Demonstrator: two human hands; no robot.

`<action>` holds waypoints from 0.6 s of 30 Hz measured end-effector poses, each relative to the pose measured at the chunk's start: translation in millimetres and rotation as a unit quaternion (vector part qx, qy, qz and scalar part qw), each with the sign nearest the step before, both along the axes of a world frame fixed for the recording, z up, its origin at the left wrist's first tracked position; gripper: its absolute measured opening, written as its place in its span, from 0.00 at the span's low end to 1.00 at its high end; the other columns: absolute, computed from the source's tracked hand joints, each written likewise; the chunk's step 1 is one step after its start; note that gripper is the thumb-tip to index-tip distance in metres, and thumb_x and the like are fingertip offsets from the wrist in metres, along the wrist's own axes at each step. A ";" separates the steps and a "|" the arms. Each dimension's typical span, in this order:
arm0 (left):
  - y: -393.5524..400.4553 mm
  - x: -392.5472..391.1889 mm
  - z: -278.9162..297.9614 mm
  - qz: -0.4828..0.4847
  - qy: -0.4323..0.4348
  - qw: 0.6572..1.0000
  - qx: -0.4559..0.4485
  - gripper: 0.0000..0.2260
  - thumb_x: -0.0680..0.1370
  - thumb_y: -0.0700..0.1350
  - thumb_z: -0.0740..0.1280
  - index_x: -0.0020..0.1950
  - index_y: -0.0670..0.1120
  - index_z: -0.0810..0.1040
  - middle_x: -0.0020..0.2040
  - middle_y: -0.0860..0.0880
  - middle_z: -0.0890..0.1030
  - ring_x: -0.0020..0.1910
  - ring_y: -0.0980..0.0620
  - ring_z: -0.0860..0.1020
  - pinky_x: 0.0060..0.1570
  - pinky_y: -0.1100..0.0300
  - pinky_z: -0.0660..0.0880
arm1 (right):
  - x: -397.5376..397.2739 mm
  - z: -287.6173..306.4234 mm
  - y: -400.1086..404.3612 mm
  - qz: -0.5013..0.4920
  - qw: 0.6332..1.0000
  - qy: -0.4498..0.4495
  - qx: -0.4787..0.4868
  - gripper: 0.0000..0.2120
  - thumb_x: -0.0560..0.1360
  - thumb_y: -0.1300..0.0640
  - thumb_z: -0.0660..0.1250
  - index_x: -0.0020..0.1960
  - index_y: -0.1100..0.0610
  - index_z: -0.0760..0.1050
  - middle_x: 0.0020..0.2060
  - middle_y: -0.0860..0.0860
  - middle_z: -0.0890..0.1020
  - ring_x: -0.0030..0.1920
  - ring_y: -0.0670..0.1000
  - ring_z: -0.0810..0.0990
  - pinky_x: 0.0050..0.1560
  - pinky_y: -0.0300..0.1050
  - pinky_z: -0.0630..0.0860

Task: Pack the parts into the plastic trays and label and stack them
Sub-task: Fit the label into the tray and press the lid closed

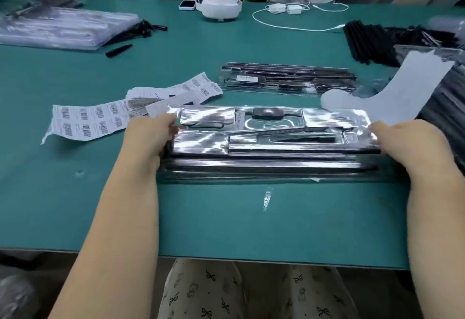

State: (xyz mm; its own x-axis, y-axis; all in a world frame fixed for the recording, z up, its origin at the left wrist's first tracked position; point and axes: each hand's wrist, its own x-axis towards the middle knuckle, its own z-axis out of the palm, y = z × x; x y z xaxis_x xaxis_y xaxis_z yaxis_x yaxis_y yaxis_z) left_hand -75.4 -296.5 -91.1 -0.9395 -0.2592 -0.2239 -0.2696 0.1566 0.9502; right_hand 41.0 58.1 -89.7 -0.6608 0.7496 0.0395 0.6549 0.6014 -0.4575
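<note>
Clear plastic tray (271, 140), packed with black parts, gripped at both ends: left hand (151, 140), right hand (407, 142). Barcode labels (100, 117) just left of tray; second packed tray (286, 79) behind.

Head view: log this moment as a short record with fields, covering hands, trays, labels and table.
left hand: grips the left end of the near tray
right hand: grips the right end of the near tray
near tray: clear plastic, packed with black parts, on top of more trays
far tray: packed, lying flat behind the near one
barcode labels: sheets left of the trays
table: green surface
</note>
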 end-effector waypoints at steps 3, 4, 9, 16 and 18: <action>0.7 -2.2 -0.3 0.005 0.002 1.000 0.010 0.09 0.74 0.40 0.66 0.34 0.44 0.75 0.25 0.51 0.77 0.21 0.56 0.71 0.23 0.66 0.63 | -0.5 -0.8 1.4 0.010 1.000 -0.010 0.017 0.24 0.75 0.46 0.58 0.33 0.64 0.76 0.33 0.58 0.74 0.35 0.59 0.71 0.38 0.48 0.66; 0.6 -5.2 -1.8 0.000 0.025 0.999 -0.024 0.09 0.75 0.40 0.65 0.34 0.45 0.74 0.26 0.51 0.77 0.26 0.53 0.72 0.26 0.63 0.63 | -1.0 -0.6 1.5 0.014 1.000 -0.008 0.025 0.24 0.75 0.46 0.58 0.32 0.64 0.76 0.32 0.57 0.74 0.34 0.59 0.70 0.38 0.47 0.65; 5.3 -0.8 -8.8 0.035 0.114 0.931 -0.346 0.12 0.77 0.49 0.57 0.42 0.46 0.77 0.37 0.48 0.76 0.43 0.41 0.72 0.34 0.60 0.61 | -4.0 -1.3 1.9 0.032 0.998 0.009 0.053 0.26 0.76 0.44 0.62 0.23 0.57 0.71 0.26 0.55 0.72 0.32 0.58 0.69 0.35 0.46 0.63; 14.3 7.7 -4.8 -0.004 0.124 0.839 -0.530 0.16 0.76 0.49 0.60 0.61 0.45 0.77 0.52 0.38 0.80 0.55 0.37 0.74 0.52 0.49 0.68 | -10.5 -4.8 6.2 0.042 0.994 -0.056 0.080 0.29 0.74 0.41 0.66 0.25 0.62 0.68 0.27 0.58 0.71 0.34 0.60 0.72 0.35 0.46 0.64; 32.4 19.1 -2.5 -0.047 0.200 0.826 -0.525 0.17 0.76 0.50 0.60 0.59 0.44 0.77 0.50 0.37 0.80 0.54 0.37 0.74 0.50 0.49 0.69 | -12.8 -4.8 5.2 0.035 0.995 -0.067 0.072 0.29 0.73 0.40 0.66 0.25 0.61 0.67 0.27 0.58 0.71 0.35 0.60 0.72 0.37 0.46 0.66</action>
